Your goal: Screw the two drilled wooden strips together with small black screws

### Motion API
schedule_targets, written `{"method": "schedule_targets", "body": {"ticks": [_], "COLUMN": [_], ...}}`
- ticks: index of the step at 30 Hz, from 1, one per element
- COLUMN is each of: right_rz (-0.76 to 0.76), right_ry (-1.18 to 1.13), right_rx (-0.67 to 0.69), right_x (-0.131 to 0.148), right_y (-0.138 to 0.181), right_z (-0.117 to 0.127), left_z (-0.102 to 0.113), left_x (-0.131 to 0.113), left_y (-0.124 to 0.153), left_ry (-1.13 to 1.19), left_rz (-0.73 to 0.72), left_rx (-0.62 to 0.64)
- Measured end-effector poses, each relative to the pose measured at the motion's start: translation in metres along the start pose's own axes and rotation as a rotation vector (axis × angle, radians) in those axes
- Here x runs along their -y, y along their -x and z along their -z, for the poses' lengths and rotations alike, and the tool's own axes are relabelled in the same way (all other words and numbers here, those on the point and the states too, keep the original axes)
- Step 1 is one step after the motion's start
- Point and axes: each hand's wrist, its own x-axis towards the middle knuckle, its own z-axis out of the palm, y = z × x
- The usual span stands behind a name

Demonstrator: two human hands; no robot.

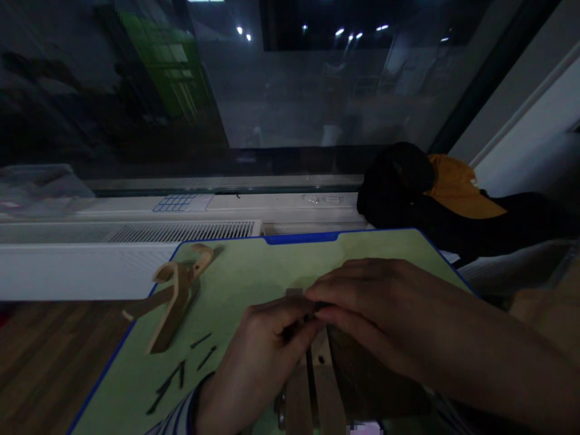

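Note:
My left hand (pixel 263 353) and my right hand (pixel 376 296) meet at the far end of two light wooden slats. The fingertips of each are pinched together and touch. Whatever small thing lies between them is too dark and covered to make out. The left wooden slat (pixel 298 402) and the right wooden slat (pixel 329 393) run side by side toward me, a narrow gap between them. A dark round hole or screw head (pixel 321 359) shows on the right slat. Several dark screws (pixel 207 357) lie scattered on the green board to the left of my left hand.
A curved wooden piece with hook-like arms (pixel 181 296) rests at the left edge of the blue-rimmed green tabletop (pixel 244 266). Beyond stand a white radiator (pixel 90 266) and a windowsill. Black clothing (pixel 394 187) and an orange-brimmed cap (pixel 466 190) lie at the right.

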Motion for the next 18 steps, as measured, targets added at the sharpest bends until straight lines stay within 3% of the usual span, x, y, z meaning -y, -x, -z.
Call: {"method": "schedule_targets", "body": {"ticks": [8,18], "right_rz": [-0.013,-0.037], "right_ry": [0.111,0.051], "right_rx": [0.008,0.014], "right_x": [-0.0028,0.0005], "right_y": [0.005,0.002], "right_z": [-0.0024,-0.0004], "left_z": [-0.0013,0.0038], "left_x": [-0.0031,0.0033], "left_y": [-0.0017,-0.0017], "left_ry": [-0.094,-0.036], "left_rz": [0.059,-0.04], "left_rx": [-0.089,-0.026]}}
